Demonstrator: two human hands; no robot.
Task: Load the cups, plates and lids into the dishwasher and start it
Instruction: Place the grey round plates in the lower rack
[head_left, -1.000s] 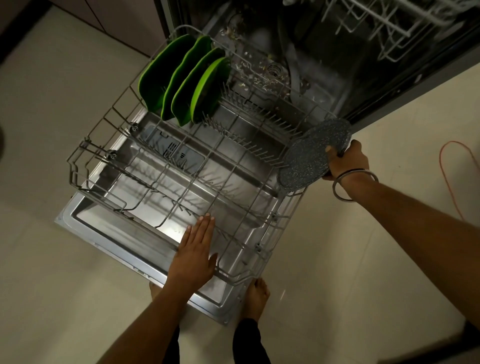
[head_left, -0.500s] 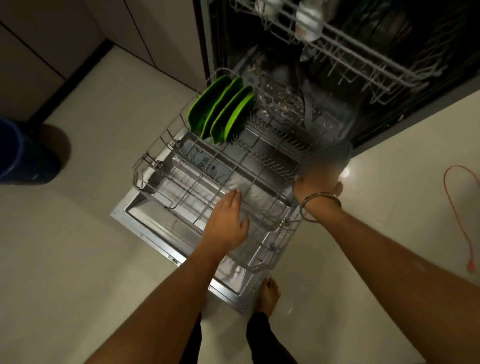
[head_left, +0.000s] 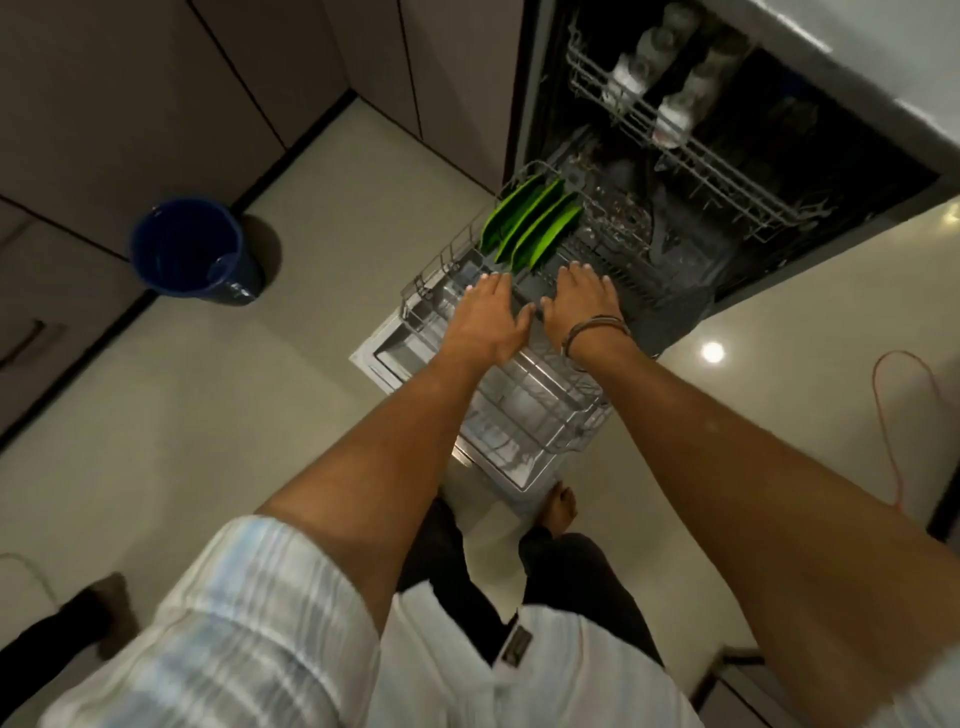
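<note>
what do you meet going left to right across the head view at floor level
blue bucket → green plates in the lower rack → right hand → orange cord

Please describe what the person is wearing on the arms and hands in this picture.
The left arm has a rolled-up, pale blue and white striped sleeve. The right wrist carries a thin metal bangle. The left hand and right hand are bare, without gloves.

No text, label or number can be read anywhere, perhaps owing to the dim, blurred view.
</note>
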